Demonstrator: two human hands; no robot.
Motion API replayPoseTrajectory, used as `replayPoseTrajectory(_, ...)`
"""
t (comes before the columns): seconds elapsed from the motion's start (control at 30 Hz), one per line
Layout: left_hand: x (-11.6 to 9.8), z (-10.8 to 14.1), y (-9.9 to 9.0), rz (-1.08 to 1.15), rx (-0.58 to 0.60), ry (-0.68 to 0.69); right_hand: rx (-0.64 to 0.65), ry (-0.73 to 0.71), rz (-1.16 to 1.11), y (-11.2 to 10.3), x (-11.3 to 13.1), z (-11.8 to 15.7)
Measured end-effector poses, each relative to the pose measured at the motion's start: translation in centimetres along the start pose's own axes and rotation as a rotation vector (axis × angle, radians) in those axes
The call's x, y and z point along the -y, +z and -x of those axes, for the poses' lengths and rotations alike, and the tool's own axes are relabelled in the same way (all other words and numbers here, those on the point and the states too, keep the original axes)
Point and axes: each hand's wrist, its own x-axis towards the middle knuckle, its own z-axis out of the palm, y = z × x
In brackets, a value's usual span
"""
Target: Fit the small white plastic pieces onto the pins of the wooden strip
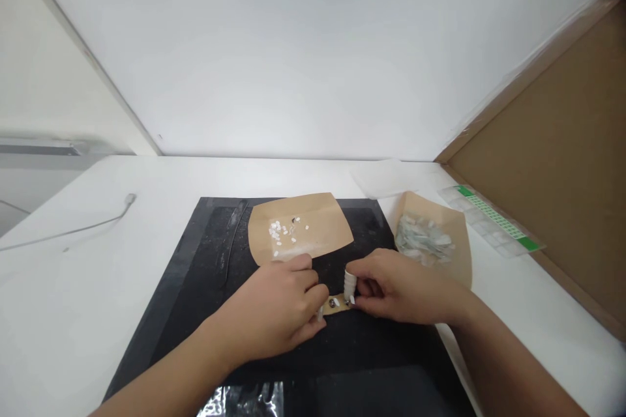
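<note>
A small tan strip (338,303) with dark round pieces and white bits on it lies on the black mat (381,355) between my hands. My left hand (288,303) has its fingers closed on the strip's left end, with something pale and translucent near the fingertips. A short white ribbed piece (349,285) stands upright over the strip's right part. The thumb and forefinger of my right hand (391,287) are closed at this ribbed piece and the strip's right end. What lies under the fingers is hidden.
Brown paper (323,225) with small white pieces lies beyond my hands. At the right, another brown paper (461,251) holds translucent pieces, near a clear case (499,228) with a green-edged label. A cable (98,227) lies left; cardboard (548,156) stands right.
</note>
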Motion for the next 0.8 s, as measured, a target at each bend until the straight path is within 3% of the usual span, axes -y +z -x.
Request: replayPoseTrajectory(0.8, 0.07, 0.0, 0.14, 0.004, -0.01, 0.004, 0.011, 0.027, -0.026, 0.14, -0.13, 0.06)
